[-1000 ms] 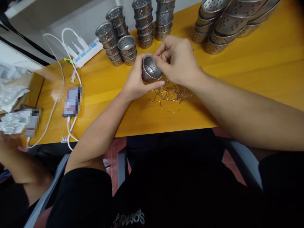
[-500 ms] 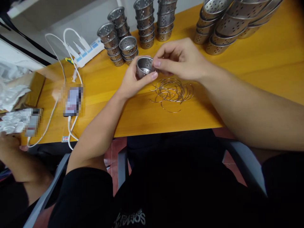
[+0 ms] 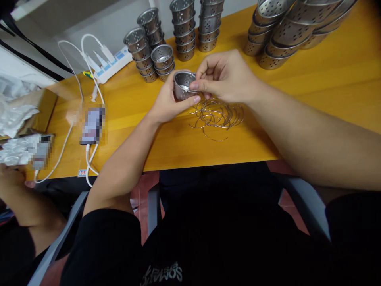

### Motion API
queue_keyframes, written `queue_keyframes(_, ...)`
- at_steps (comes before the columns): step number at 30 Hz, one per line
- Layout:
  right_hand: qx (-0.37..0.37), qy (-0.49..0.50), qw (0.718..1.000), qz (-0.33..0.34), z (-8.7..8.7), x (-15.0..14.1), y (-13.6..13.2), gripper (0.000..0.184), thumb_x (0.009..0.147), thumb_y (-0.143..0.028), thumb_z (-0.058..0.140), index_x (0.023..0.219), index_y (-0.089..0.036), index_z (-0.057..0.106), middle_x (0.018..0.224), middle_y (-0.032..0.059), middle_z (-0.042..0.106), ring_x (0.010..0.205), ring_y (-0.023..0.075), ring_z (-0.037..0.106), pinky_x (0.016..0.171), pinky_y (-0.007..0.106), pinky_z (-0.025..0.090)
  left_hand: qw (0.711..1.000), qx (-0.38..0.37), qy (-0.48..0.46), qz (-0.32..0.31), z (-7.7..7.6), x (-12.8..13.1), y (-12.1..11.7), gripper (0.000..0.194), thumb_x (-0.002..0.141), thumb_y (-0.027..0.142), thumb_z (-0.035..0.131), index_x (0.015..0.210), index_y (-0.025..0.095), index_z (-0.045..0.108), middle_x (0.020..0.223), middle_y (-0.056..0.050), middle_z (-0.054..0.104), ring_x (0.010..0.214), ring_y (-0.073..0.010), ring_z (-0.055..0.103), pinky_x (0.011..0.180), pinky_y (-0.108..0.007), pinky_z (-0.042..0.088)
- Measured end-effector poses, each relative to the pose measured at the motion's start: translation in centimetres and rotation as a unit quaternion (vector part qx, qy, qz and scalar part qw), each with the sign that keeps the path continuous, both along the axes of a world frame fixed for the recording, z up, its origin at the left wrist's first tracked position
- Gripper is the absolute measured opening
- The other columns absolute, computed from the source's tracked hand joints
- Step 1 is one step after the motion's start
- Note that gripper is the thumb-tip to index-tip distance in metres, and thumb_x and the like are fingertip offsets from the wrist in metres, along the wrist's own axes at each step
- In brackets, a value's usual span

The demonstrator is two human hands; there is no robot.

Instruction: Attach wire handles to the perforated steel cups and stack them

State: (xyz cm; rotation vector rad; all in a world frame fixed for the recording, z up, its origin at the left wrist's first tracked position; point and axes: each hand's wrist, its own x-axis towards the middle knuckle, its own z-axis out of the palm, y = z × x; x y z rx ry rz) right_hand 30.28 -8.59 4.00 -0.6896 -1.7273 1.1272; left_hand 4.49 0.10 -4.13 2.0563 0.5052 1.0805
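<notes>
A small perforated metal strainer cup (image 3: pixel 182 91) is tilted with its mouth toward me, and my left hand (image 3: pixel 169 101) is wrapped round its left side, thumb along the near side. At the cup's right rim, my right hand (image 3: pixel 218 77) has thumb and fingers pinched together. Whatever they grip is hidden or too thin to make out. Just below both hands, a loose pile of curved metal wires (image 3: pixel 218 114) lies on the wooden table (image 3: pixel 184 149).
Behind the hands stand several stacks of perforated cups (image 3: pixel 186 37), with larger stacks (image 3: pixel 274 59) to the right. On the left are a power strip (image 3: pixel 114 65), a phone (image 3: pixel 92 125) and white cables. A co-worker's arm (image 3: pixel 26 206) is at far left, near plastic bags (image 3: pixel 18 149).
My right thumb and fingers have shifted slightly at the cup's rim, the thumb now reaching over its opening. The cup stays in my left hand, and the wire pile looks the same.
</notes>
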Motion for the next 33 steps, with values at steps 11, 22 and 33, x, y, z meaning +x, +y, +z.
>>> queue_keyframes(11, -0.009, -0.014, 0.999, -0.037, -0.5, -0.5, -0.1, 0.070, 0.094, -0.080, 0.121, 0.096, -0.029, 0.074, 0.074, -0.0025, 0.067, 0.065, 0.0188, 0.059, 0.058, 0.033, 0.049, 1.000, -0.019, -0.007, 0.013, 0.8, 0.3, -0.8, 0.109, 0.074, 0.098, 0.115, 0.151, 0.034, 0.072, 0.142, -0.007, 0.079, 0.139, -0.0377, 0.081, 0.133, -0.057, 0.062)
queue_keyframes(22, 0.019, -0.008, 0.999, -0.037, -0.7, -0.6, 0.0, 0.069, 0.092, -0.081, 0.123, 0.094, -0.029, 0.077, 0.076, -0.0010, 0.066, 0.077, 0.0220, 0.065, 0.072, 0.036, 0.060, 1.000, -0.019, -0.008, 0.021, 0.9, 0.2, -0.8, 0.108, 0.075, 0.099, 0.114, 0.150, 0.034, 0.072, 0.141, -0.007, 0.079, 0.138, -0.0382, 0.082, 0.133, -0.058, 0.063)
queue_keyframes(33, 0.107, -0.045, 0.988, -0.104, -1.6, -0.8, -0.1, 0.069, 0.102, -0.091, 0.110, 0.114, -0.030, 0.079, 0.105, 0.0026, 0.080, 0.089, 0.0240, 0.074, 0.083, 0.040, 0.068, 0.994, 0.074, 0.055, 0.059, 0.4, -0.6, -0.5, 0.108, 0.092, 0.114, 0.089, 0.165, 0.040, 0.063, 0.156, -0.008, 0.079, 0.150, -0.0381, 0.085, 0.137, -0.059, 0.069)
